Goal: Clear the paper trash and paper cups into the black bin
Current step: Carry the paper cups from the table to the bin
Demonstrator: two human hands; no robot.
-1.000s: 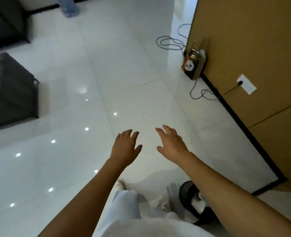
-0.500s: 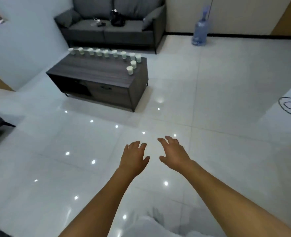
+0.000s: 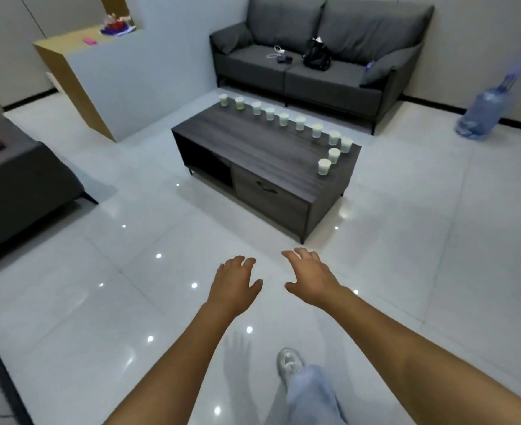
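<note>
White glossy floor (image 3: 69, 317) is filling most of the head view, with a dark table (image 3: 262, 154) sitting at centre frame and a grey sofa (image 3: 314, 56) behind it at the top. I am counting eleven cups (image 3: 324, 166) standing upright on the table: nine in a row along its far edge, running from upper left toward the right corner, and two more coming forward along the right edge. I am seeing no loose paper on the table, and the black bin is not showing anywhere in this view. I judge the cup-clearing as barely begun on this table, since every cup in sight is waiting to be carried off.

My left hand (image 3: 233, 285) and right hand (image 3: 313, 279) are hanging at lower centre, well short of the table, fingers spread and loosely bent, holding nothing. A shoe (image 3: 288, 363) is stepping forward at the bottom.

Compared with half a second ago, the table is sitting nearer and more central, the sofa is showing more fully, a water jug (image 3: 483, 113) is shifting to the right edge, and both hands are staying empty, side by side.
</note>
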